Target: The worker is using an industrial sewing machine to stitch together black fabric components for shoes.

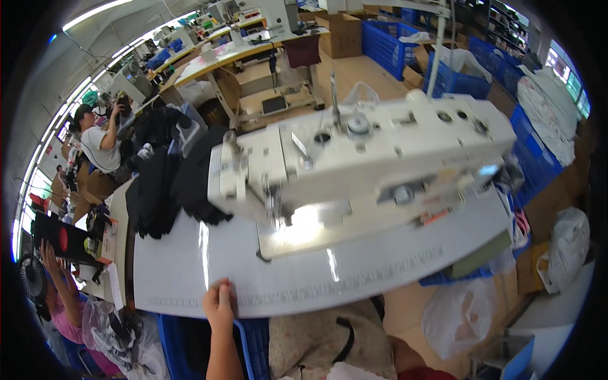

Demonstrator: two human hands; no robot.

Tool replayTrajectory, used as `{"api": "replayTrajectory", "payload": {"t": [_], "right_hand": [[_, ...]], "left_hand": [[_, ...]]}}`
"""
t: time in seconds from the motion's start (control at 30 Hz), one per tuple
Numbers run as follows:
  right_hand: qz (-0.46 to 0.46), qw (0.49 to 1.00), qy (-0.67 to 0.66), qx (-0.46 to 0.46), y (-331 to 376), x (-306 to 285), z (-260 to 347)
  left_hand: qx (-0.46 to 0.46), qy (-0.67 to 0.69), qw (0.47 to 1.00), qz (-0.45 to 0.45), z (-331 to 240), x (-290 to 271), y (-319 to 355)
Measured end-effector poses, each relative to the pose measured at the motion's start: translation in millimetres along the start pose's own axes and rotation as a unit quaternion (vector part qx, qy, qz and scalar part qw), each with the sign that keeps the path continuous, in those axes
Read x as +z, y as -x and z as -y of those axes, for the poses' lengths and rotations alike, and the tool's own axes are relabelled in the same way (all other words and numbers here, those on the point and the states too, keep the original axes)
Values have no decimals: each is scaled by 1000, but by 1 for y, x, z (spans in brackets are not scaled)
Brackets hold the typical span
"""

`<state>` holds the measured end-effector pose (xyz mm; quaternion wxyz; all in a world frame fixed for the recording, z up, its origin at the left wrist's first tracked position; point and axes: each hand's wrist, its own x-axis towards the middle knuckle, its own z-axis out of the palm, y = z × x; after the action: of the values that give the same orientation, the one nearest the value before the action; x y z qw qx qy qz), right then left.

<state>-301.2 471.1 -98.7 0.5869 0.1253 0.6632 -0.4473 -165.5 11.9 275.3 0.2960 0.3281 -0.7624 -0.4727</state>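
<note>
We've got black cloth point(155, 196) heaped left of the sewing machine point(380, 152) on the tabletop point(168, 272), no stitching visibly under way; what's finished, we can't judge. Our left hand point(220, 301) curls at the front edge, grip unclear; right hand out of view.

We see our left hand point(220, 300) at the near edge of the table point(171, 272), fingers curled. Beyond it stands a white sewing machine point(380, 155), its lamp lit; black cloth point(152, 196) lies to its left, blue crates point(383, 47) behind.
</note>
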Motion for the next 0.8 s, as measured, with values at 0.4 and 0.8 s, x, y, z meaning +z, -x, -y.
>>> {"api": "replayTrajectory", "payload": {"t": [0.4, 0.8], "right_hand": [[-87, 953, 245, -157, -95, -57, 277], [-195, 873, 429, -124, 21, -18, 30]], "left_hand": [[16, -168, 986, 14, 20, 0, 8], [153, -187, 970, -38, 13, 13, 5]]}}
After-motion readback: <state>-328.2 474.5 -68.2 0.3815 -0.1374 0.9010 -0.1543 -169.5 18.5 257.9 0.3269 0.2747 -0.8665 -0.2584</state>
